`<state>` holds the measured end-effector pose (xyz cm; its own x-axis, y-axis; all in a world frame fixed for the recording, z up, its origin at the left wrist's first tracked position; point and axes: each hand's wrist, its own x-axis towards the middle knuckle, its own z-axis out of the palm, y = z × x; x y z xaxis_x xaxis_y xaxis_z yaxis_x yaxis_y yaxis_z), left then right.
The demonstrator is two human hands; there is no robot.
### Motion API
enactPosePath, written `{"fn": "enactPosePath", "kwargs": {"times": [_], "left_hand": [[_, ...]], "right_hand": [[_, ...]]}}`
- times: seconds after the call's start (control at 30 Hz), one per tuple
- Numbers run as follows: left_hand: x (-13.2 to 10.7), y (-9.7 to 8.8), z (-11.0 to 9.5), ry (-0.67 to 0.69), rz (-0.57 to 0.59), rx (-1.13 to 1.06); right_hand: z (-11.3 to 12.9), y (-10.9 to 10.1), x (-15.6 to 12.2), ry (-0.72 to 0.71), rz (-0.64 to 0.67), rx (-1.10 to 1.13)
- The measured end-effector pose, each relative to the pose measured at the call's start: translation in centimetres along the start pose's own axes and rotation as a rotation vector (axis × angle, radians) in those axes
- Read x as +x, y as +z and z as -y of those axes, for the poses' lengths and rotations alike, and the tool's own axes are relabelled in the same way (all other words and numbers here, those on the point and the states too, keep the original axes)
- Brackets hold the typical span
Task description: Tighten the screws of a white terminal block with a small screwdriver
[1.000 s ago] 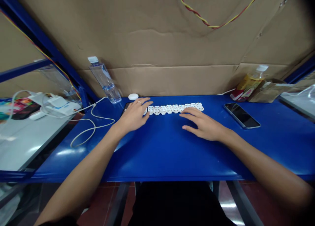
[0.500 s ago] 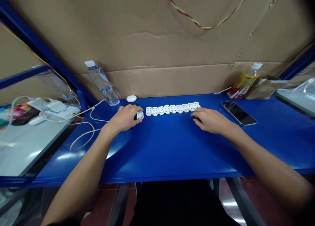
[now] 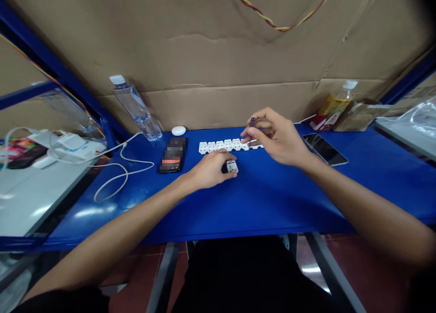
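A row of small white plastic connector blocks lies along the back of the blue tabletop. My left hand rests in front of the row, its fingertips on one separate white block. My right hand is raised above the row's right end, pinching a small dark purple object between thumb and fingers. That hand hides the last blocks of the row. A black phone with a blurred screen lies to the left of the row.
A second phone lies at the right. Behind stand a water bottle, a white round object, and a yellow-labelled bottle beside a paper bag. White cables and a charger lie left. Cardboard lines the back.
My left hand has moved right, carrying the single block away from the row's left end. My right hand has lifted off the table with the small purple object, and the black phone now shows uncovered.
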<state>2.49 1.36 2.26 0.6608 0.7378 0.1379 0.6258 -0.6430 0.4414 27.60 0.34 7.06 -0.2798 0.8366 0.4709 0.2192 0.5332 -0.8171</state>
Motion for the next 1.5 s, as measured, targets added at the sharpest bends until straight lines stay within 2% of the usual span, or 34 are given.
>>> {"fn": "enactPosePath", "kwargs": {"times": [0.17, 0.27, 0.53, 0.63, 0.83, 0.97, 1.33, 1.5], "left_hand": [[0.3, 2.1, 0.6, 0.051, -0.159, -0.118], [-0.1, 2.7, 1.1, 0.085, -0.168, -0.201], [-0.2, 2.9, 1.0, 0.114, -0.175, -0.245], [-0.1, 3.1, 1.2, 0.102, -0.180, -0.250], [0.0, 3.3, 1.3, 0.101, -0.196, -0.232], [-0.1, 3.3, 1.3, 0.107, -0.202, -0.240], [0.0, 3.1, 1.2, 0.080, -0.172, -0.271], [-0.1, 3.1, 1.1, 0.095, -0.167, -0.295]], "right_hand": [[-2.8, 2.5, -0.9, 0.066, -0.073, 0.114], [-3.8, 2.7, -1.9, 0.079, -0.063, 0.127], [-3.7, 2.9, -2.3, 0.083, -0.019, 0.113], [-3.9, 3.1, -2.5, 0.063, -0.016, 0.053], [-3.8, 3.3, -2.8, -0.073, -0.146, -0.194], [-3.4, 3.5, -2.8, -0.119, -0.156, -0.332], [-3.2, 3.3, -2.8, -0.059, -0.057, -0.221], [-3.6, 2.9, -2.7, -0.130, 0.045, -0.095]]}}
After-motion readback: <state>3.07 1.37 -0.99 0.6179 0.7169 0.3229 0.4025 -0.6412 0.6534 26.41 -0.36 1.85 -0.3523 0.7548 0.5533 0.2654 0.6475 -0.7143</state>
